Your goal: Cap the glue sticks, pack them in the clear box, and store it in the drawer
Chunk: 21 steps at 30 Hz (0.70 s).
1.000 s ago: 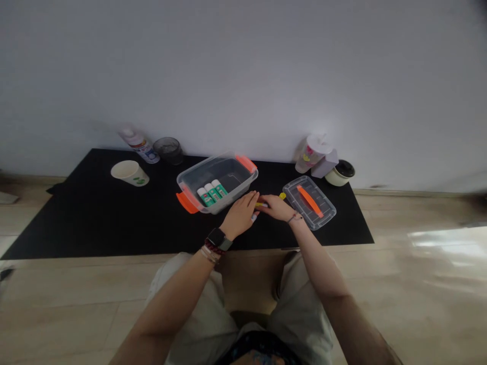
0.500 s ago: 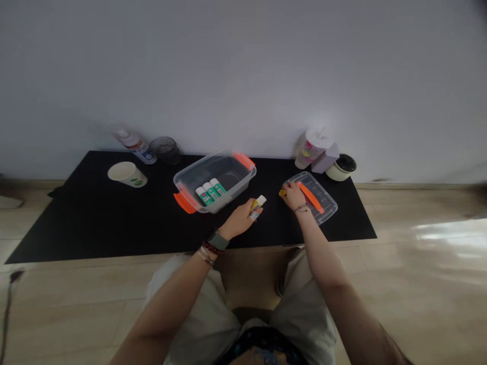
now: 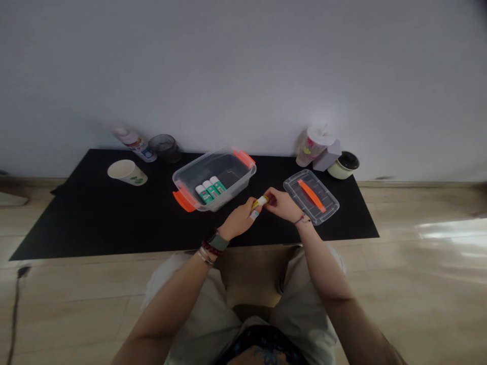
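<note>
Closed around a small yellow-and-white glue stick (image 3: 259, 203) is my left hand (image 3: 236, 221), in front of the clear box. The stick's white end points up to the right. My right hand (image 3: 283, 205) meets that end with its fingers pinched on a small yellow cap, now mostly hidden by the fingers. Whether the cap sits fully on the stick I cannot tell. A clear plastic box (image 3: 236, 191) with orange latches stands open behind my left hand. Inside lie three green-and-white tubes (image 3: 211, 189), side by side. The box's lid (image 3: 327, 210), with an orange handle, lies right of my right hand.
On the black tabletop (image 3: 95, 223) at the left are a paper cup (image 3: 127, 172), a spray can (image 3: 137, 144) and a dark glass (image 3: 165, 148). A lidded straw cup (image 3: 310, 147), a pale box (image 3: 327, 156) and a cream pot (image 3: 342, 166) stand at the back right.
My right hand has moved left from over the lid, bringing the yellow cap to the glue stick's white end. The left hand has stayed nearly in place.
</note>
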Each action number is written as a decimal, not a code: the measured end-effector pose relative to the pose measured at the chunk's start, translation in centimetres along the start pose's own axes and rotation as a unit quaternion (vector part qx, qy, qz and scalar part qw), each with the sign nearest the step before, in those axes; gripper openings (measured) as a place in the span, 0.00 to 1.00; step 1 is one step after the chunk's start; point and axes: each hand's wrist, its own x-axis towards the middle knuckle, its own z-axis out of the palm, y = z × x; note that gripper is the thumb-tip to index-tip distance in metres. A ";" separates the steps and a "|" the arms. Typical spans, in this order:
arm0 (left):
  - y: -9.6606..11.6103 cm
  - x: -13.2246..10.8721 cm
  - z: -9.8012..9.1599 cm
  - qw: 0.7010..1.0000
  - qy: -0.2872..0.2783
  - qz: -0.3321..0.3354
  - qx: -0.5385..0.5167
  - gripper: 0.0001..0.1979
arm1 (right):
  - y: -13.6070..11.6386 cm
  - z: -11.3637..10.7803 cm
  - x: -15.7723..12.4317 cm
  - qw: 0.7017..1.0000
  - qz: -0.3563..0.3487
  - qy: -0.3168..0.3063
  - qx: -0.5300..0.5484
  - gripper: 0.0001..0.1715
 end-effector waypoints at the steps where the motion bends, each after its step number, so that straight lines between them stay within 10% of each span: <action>1: 0.0 0.0 -0.1 1.000 -0.002 0.003 0.003 0.13 | 0.0 -0.2 0.0 1.000 -0.012 0.005 0.021 0.08; 10: -0.6 0.1 -0.8 0.997 -0.007 0.055 -0.059 0.15 | 0.8 -1.1 -0.2 0.964 0.003 -0.047 0.261 0.19; 21: 1.0 -1.0 -1.3 0.980 -0.059 0.063 -0.178 0.17 | -2.1 -1.1 -0.8 0.984 -0.034 0.037 0.171 0.19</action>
